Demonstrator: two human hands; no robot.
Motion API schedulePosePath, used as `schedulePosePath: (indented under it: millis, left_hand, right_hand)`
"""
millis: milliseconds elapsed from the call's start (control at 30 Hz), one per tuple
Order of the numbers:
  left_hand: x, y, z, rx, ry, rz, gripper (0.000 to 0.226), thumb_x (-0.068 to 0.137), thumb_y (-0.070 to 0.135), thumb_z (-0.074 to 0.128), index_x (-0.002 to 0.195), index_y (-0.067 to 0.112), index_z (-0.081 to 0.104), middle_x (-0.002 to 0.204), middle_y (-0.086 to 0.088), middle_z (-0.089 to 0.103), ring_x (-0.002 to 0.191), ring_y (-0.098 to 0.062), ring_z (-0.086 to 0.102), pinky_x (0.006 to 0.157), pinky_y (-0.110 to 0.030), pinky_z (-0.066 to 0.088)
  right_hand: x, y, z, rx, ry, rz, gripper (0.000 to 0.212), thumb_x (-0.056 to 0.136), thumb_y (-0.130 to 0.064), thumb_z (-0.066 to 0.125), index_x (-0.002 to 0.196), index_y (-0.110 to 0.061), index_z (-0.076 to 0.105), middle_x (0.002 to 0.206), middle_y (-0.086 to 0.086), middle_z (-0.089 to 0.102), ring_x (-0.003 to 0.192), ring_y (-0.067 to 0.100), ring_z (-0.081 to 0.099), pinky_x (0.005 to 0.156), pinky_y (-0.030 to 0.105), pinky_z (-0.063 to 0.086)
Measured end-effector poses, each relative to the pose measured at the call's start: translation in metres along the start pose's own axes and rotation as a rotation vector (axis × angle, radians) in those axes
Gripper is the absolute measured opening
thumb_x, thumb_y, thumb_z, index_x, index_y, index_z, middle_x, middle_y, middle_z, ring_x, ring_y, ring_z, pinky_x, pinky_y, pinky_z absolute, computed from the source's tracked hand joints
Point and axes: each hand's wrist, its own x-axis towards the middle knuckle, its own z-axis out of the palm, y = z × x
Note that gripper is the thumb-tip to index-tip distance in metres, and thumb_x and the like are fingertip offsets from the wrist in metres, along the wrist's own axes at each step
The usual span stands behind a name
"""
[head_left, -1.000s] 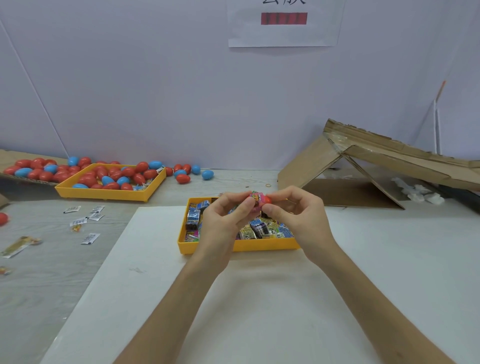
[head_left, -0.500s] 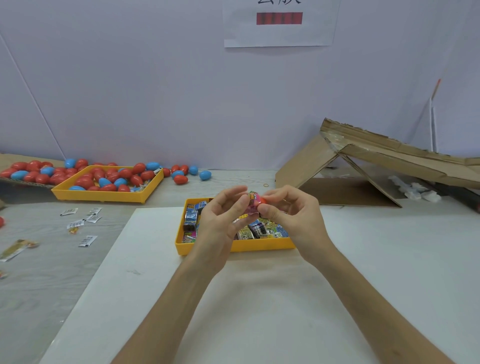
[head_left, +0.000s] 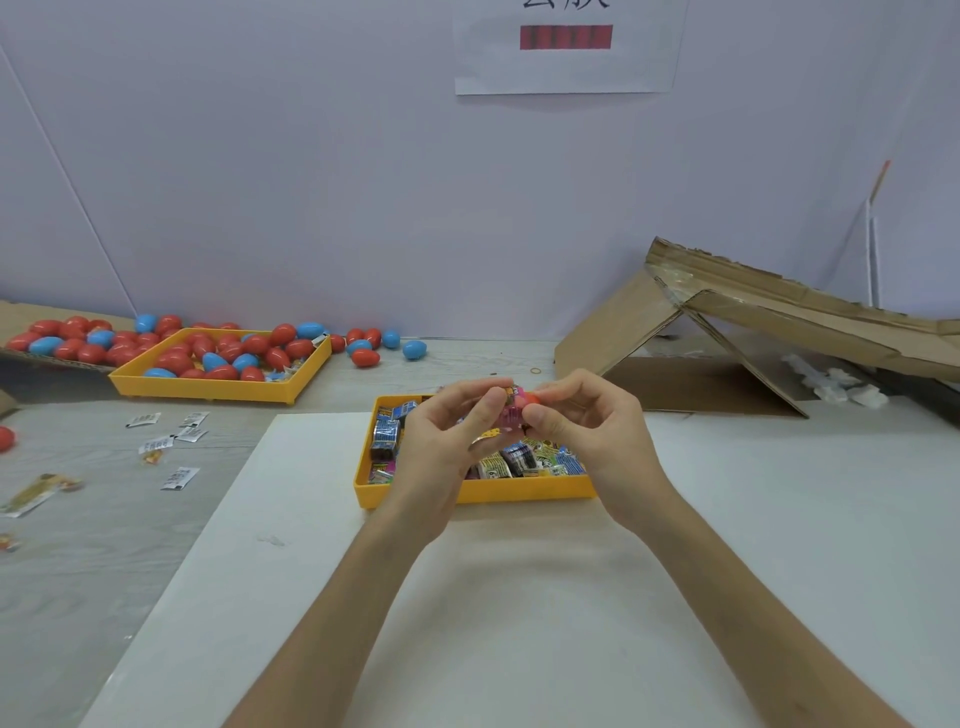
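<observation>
Both hands meet above the near yellow tray, which holds several small printed packets. My left hand pinches a small pink printed packet with thumb and forefinger. My right hand grips a red egg-shaped shell piece, its fingers curled round it. Packet and red piece touch between the fingertips; most of the red piece is hidden by my fingers.
A second yellow tray at the back left is heaped with red and blue plastic eggs; more eggs lie loose beside it. Small paper slips are scattered at left. A collapsed cardboard box stands at right. A white board covers the table.
The hands stay together over the tray; the fingers have worked the pink packet lower against the red piece. The view has shifted slightly.
</observation>
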Motion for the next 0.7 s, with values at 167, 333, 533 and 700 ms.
schedulePosePath:
  millis: [167, 333, 533, 700]
  left_hand:
    - [-0.0009, -0.0017, 0.0014, 0.216, -0.051, 0.075, 0.035, 0.084, 0.021, 0.076, 0.119, 0.022, 0.072, 0.108, -0.005, 0.074, 0.099, -0.024, 0.073, 0.079, -0.03, 0.06]
    - [0.0004, -0.0079, 0.0004, 0.412, -0.018, 0.141, 0.031, 0.089, 0.007, 0.075, 0.115, 0.022, 0.071, 0.101, -0.002, 0.077, 0.094, -0.021, 0.074, 0.079, -0.031, 0.061]
    - [0.0007, -0.0091, 0.001, 0.429, -0.012, 0.162, 0.024, 0.096, 0.014, 0.067, 0.117, 0.022, 0.068, 0.094, -0.002, 0.078, 0.087, -0.02, 0.075, 0.074, -0.026, 0.06]
    - [0.0007, -0.0072, 0.0, 0.35, 0.013, 0.053, 0.023, 0.094, 0.031, 0.063, 0.106, 0.013, 0.072, 0.085, -0.009, 0.078, 0.078, -0.024, 0.076, 0.065, -0.024, 0.06]
  right_hand:
    - [0.0036, 0.0014, -0.0036, 0.074, 0.04, 0.081, 0.025, 0.079, -0.026, 0.076, 0.096, -0.007, 0.07, 0.086, 0.013, 0.074, 0.08, 0.027, 0.073, 0.074, 0.031, 0.06]
    - [0.0042, 0.0053, -0.005, -0.002, 0.057, 0.103, 0.029, 0.084, -0.033, 0.071, 0.095, -0.006, 0.071, 0.084, 0.012, 0.074, 0.077, 0.022, 0.071, 0.074, 0.032, 0.061]
    - [0.0029, 0.0049, -0.005, -0.03, -0.035, 0.043, 0.023, 0.085, -0.025, 0.073, 0.108, -0.023, 0.074, 0.1, 0.006, 0.075, 0.085, 0.023, 0.073, 0.08, 0.038, 0.061]
    - [0.002, 0.0067, -0.0048, -0.133, -0.083, 0.023, 0.03, 0.089, -0.009, 0.075, 0.117, -0.021, 0.072, 0.104, 0.003, 0.074, 0.079, 0.019, 0.069, 0.076, 0.036, 0.06]
